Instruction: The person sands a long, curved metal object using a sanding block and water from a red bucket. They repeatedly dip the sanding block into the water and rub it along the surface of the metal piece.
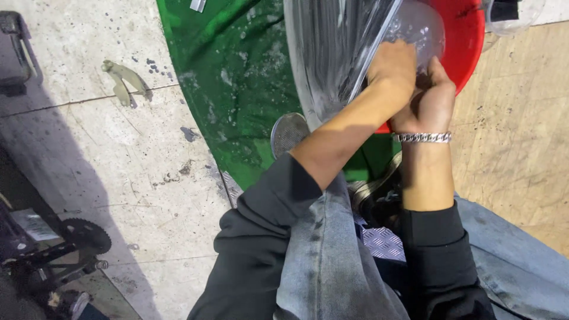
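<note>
Head view shows the left hand (394, 68) pressed against a clear plastic container (355, 41), gripping its side, while the right hand (430, 101) clasps beside it, over a red basin (465, 41) just beyond both.

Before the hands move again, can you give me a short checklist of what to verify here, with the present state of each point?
1. Left hand on the clear plastic piece: ok, it presses against its edge.
2. Right hand grip: cannot tell, fingers curl beside the left hand, what they hold is hidden.
3. Red basin under the hands: ok.
4. Green wet sheet under the work: ok, foam spots show.
5. Water level in the basin: cannot tell.
6. Bracelet on the right wrist, near the wet work: not ok.
</note>
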